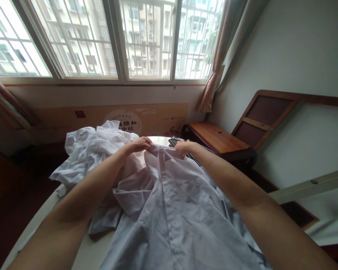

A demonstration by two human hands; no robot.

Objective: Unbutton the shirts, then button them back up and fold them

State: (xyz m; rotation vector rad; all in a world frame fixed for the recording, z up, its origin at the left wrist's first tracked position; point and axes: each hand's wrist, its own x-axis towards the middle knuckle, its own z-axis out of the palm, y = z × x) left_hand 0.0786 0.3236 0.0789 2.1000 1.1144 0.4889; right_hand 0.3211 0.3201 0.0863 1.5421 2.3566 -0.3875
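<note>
On my feed the left hand (143,144) has its fingers pinched on one end of a collar (162,147), and the right hand (183,147) grips the other end, so I read both as closed on cloth with the band stretched between them. I cannot tell whether the collar touches the tabletop. The collar belongs to a pale shirt (183,210) that spreads from the hands down toward me, button front up, wrinkled, over a white round-edged table (92,255). Just beyond the right hand I see striped fabric (173,141). Left of the shirt, a crumpled heap of white clothes (92,146) sits on the table, past my left forearm. Farther out, a low wooden bench (214,134) stands to the right beside a wood-framed panel (267,112), a printed board (59,116) lines the far wall, and barred windows (146,41) rise above it.
</note>
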